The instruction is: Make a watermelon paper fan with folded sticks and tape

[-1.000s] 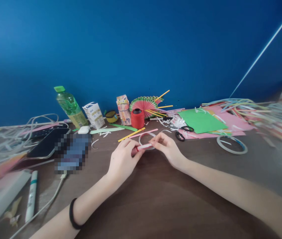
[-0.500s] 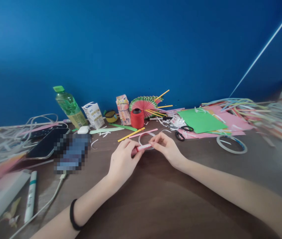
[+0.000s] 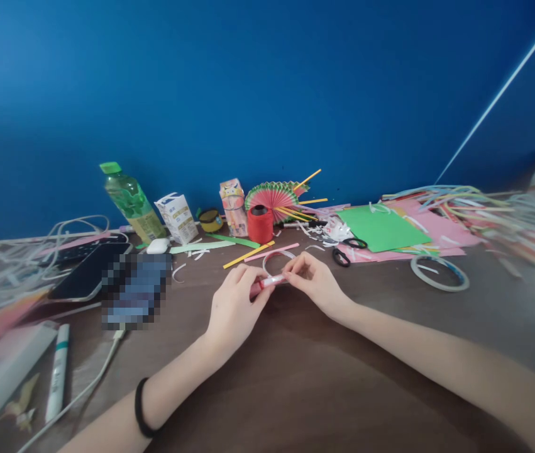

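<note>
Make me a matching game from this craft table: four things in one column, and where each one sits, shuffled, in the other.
Things
1. green-capped bottle
2. red thread spool
3. white marker
4. small pink roll

Places
A. pinched between the left hand and the right hand
B. lying flat at the near left of the table
C. standing by the blue wall, left of the white carton
D. standing in front of the folded paper fan

Pairs: 1-C, 2-D, 3-B, 4-A

Soft even daylight, blurred and stretched edges.
</note>
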Tool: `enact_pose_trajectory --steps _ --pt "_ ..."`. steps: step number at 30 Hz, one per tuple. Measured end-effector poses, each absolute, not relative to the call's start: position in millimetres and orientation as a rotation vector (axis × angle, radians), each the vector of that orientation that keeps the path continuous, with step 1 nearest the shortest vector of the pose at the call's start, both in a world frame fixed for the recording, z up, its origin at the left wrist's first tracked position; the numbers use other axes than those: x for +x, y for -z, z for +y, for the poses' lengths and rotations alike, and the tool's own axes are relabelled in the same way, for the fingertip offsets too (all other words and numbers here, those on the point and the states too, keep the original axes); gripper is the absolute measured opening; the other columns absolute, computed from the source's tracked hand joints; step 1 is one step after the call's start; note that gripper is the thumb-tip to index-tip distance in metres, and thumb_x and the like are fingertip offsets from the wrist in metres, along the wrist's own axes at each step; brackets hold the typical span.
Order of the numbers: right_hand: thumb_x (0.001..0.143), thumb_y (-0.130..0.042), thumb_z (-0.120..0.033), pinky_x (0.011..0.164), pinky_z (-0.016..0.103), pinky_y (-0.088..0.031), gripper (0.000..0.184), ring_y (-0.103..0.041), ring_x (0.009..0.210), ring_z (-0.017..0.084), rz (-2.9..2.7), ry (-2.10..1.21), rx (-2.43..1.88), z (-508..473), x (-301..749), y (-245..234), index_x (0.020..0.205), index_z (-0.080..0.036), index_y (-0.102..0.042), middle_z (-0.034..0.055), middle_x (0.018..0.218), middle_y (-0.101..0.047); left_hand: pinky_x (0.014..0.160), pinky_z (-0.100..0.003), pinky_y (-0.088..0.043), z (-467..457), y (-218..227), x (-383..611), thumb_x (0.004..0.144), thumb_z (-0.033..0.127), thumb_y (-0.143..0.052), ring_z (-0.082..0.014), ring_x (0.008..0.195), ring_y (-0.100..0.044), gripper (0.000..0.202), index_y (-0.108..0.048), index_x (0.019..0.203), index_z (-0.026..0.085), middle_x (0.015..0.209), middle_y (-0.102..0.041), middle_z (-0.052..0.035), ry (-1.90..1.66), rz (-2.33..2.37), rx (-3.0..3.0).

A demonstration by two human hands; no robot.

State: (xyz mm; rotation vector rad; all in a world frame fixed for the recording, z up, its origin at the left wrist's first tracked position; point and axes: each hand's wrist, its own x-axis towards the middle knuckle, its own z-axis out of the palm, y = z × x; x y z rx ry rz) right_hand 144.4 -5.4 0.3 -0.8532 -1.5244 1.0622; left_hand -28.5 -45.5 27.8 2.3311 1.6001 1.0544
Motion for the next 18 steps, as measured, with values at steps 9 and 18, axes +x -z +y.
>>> enact_pose_trajectory --steps 9,18 --pt "0.072 -0.062 -0.024 0.07 0.031 -0.042 0.022 -0.056 0.074 0.015 -1.555 -0.994 -0.857 -6.5 144.7 -1.6 0.064 -0.02 -0.042 0.0006 0.074 -0.06 0.069 -0.025 -0.046 -46.1 -28.2 -28.9 0.082 0.023 -0.051 -0.0139 0.08 -0.055 0.009 -0.057 0.089 0.023 0.088 -0.058 -0.0008 -1.028 1.568 2.398" --pt "0.073 -0.064 -0.03 0.071 0.033 -0.044 0.024 -0.055 0.074 0.015 -1.553 -1.054 -0.801 -6.7 145.0 -2.0 0.066 -0.02 -0.043 0.0015 0.077 -0.059 0.071 -0.028 -0.046 -47.3 -27.6 -28.3 0.083 0.024 -0.049 -0.0151 0.084 -0.055 0.011 -0.055 0.091 0.022 0.09 -0.057 -0.0017 -1.003 1.594 2.345"
